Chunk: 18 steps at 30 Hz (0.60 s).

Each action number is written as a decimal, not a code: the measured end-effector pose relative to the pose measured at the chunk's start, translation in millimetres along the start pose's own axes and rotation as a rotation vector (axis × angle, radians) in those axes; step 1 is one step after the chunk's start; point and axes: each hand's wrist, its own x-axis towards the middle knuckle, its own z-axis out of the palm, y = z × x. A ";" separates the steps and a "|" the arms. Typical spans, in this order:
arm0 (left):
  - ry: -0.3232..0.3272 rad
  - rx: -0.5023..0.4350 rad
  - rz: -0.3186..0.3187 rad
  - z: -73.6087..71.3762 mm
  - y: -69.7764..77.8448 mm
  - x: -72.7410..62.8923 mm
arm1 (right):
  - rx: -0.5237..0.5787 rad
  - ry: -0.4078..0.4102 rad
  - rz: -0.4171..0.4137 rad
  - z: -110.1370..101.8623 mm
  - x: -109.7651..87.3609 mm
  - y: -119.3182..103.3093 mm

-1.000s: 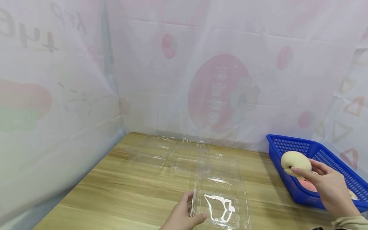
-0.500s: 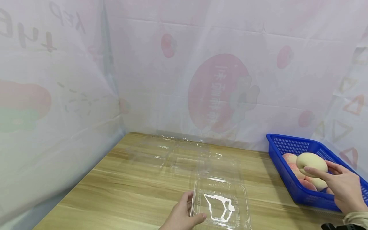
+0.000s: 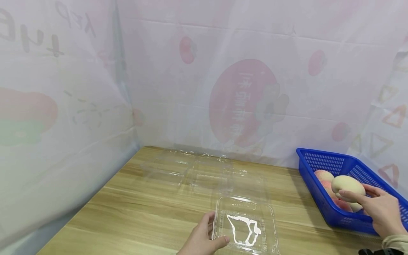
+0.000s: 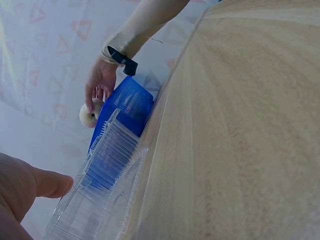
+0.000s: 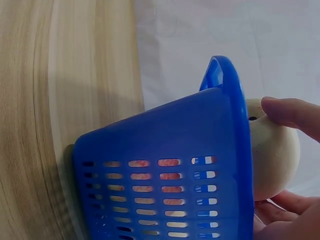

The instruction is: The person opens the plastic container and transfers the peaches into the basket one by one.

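Note:
My right hand (image 3: 382, 209) grips a pale cream peach (image 3: 347, 187) between thumb and fingers, over the blue basket (image 3: 322, 209) on the right. Pinkish peaches (image 3: 323, 176) lie in the basket below it. The right wrist view shows the held peach (image 5: 272, 155) level with the basket's rim, thumb near its dark stem hollow. My left hand (image 3: 202, 235) holds the left side of a clear plastic box (image 3: 245, 226) at the table's front, thumb at its near edge and fingers along its side. In the left wrist view, the thumb (image 4: 50, 184) lies against the box's rim.
Several more clear plastic boxes (image 3: 208, 175) stand on the wooden table (image 3: 127, 212) toward the back. Printed white sheeting (image 3: 172, 88) hangs behind the table and along both sides. A black strap (image 4: 122, 60) circles the right wrist.
My right hand has moved right and slightly down with the pale peach, from the basket's left rim to over its middle. The left hand and its box have stayed in place.

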 end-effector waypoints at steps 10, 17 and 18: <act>-0.004 0.011 -0.014 -0.2 -0.4 0.0 | -0.003 -0.023 0.003 6.5 5.7 8.1; -0.005 0.011 -0.011 -0.2 -0.7 -0.6 | -0.035 -0.051 -0.059 7.5 11.2 10.0; -0.005 0.012 -0.012 -0.2 -0.9 -0.7 | -0.042 -0.055 -0.064 7.7 11.7 10.1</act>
